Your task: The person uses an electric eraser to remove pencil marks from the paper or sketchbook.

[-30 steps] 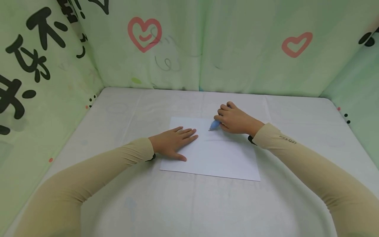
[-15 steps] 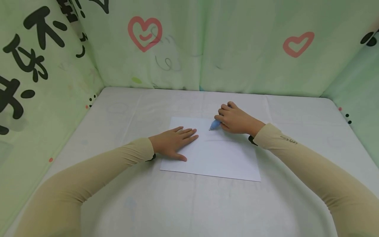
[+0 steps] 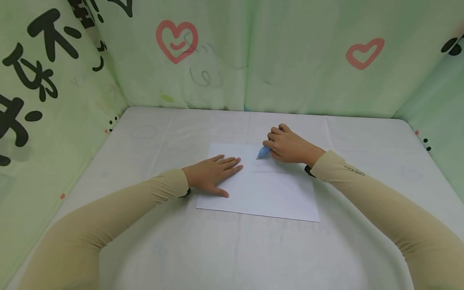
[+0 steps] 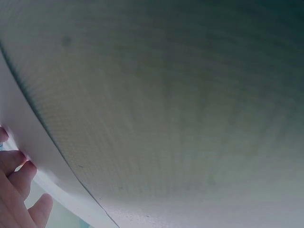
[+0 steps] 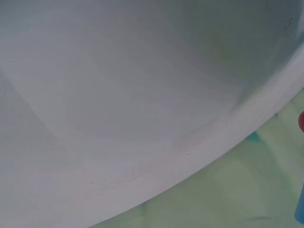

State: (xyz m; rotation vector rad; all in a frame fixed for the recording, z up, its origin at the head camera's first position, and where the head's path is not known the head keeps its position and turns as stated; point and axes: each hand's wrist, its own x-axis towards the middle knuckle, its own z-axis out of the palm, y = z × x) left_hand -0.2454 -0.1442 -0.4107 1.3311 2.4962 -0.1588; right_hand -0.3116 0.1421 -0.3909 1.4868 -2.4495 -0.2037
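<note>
A white sheet of paper (image 3: 261, 197) lies on the table. My left hand (image 3: 212, 175) rests flat on its left part, fingers straight and slightly spread, thumb apart. The fingers of that hand also show at the lower left of the left wrist view. At the sheet's upper right, my right hand (image 3: 288, 145) grips a blue pen (image 3: 264, 152), its tip pointing down and left at the paper. The fingers hide most of the pen. A small blue end of the pen (image 5: 299, 209) shows at the right edge of the right wrist view. Faint lines cross the paper below the tip.
A white cloth covers the table (image 3: 174, 249). Pale green curtains (image 3: 290, 72) with red hearts and black lettering stand along the back and both sides. Both forearms, in beige sleeves (image 3: 362, 197), reach in from the near corners.
The pen and right hand have shifted very slightly, with the pen tip a few pixels right and up. The left hand and paper have stayed in place.
</note>
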